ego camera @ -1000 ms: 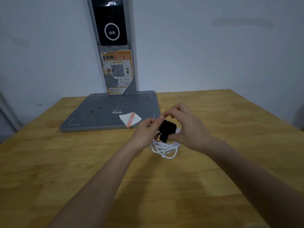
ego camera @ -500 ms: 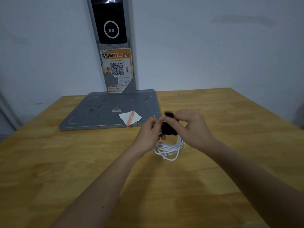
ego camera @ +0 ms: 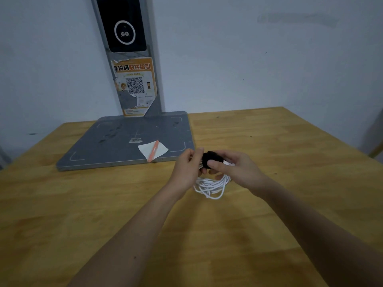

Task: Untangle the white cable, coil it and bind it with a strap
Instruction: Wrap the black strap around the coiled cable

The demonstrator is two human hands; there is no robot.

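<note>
Your two forearms reach in over the wooden table point(ego camera: 269, 141). Just below your hands, the loops of the coiled white cable point(ego camera: 211, 186) hang down toward the tabletop. Your left hand point(ego camera: 186, 168) pinches the top of the coil with curled fingers; your right hand point(ego camera: 238, 170) curls round the black strap point(ego camera: 209, 159), which is wrapped over the coil between both hands, thumb pressed on it. Just beyond your left hand lies a white paper slip point(ego camera: 153, 150) with an orange strip, on a grey base plate point(ego camera: 116, 146). Behind that rises a grey post point(ego camera: 153, 83) bearing a QR-code sticker point(ego camera: 134, 85) and a dark screen point(ego camera: 124, 23).
</note>
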